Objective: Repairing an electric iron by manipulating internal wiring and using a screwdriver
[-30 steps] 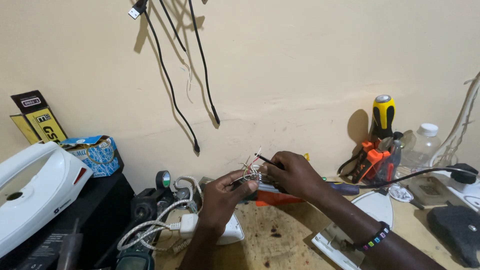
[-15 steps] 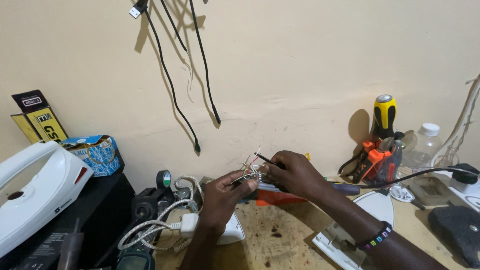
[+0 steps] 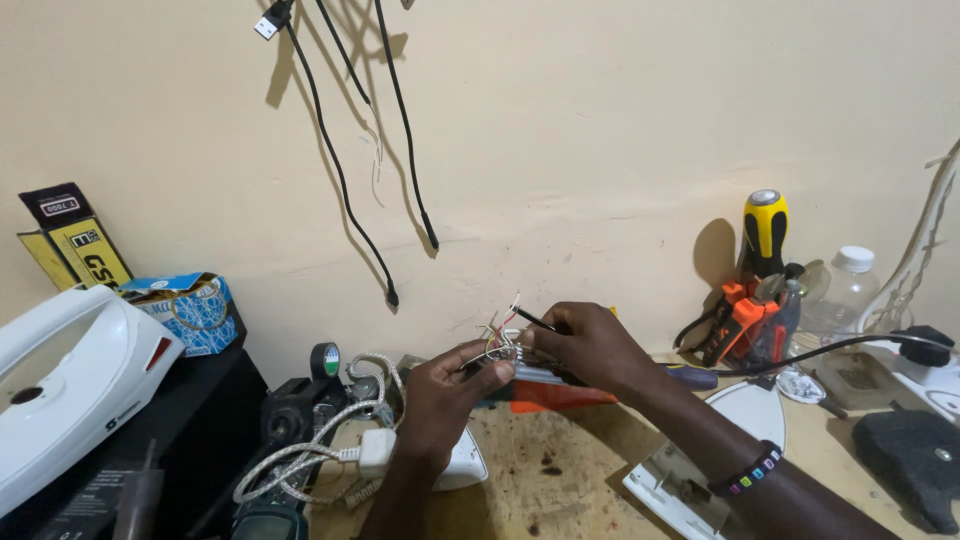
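Both hands meet above the stained wooden bench (image 3: 560,480), near the cream wall (image 3: 600,130). I see my left hand (image 3: 445,400) pinching a small bundle of thin bare-ended wires (image 3: 500,345), my right hand (image 3: 590,345) closed on a thin black probe (image 3: 532,320) touching them. Open bench lies just below; a white iron soleplate (image 3: 700,465) and braided white cord (image 3: 310,450) crowd the sides.

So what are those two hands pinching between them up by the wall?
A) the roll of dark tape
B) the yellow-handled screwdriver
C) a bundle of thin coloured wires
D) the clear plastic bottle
C: the left hand and right hand meet on a bundle of thin wires whose loose ends fan upward, while the yellow-handled screwdriver stands untouched far to the right.
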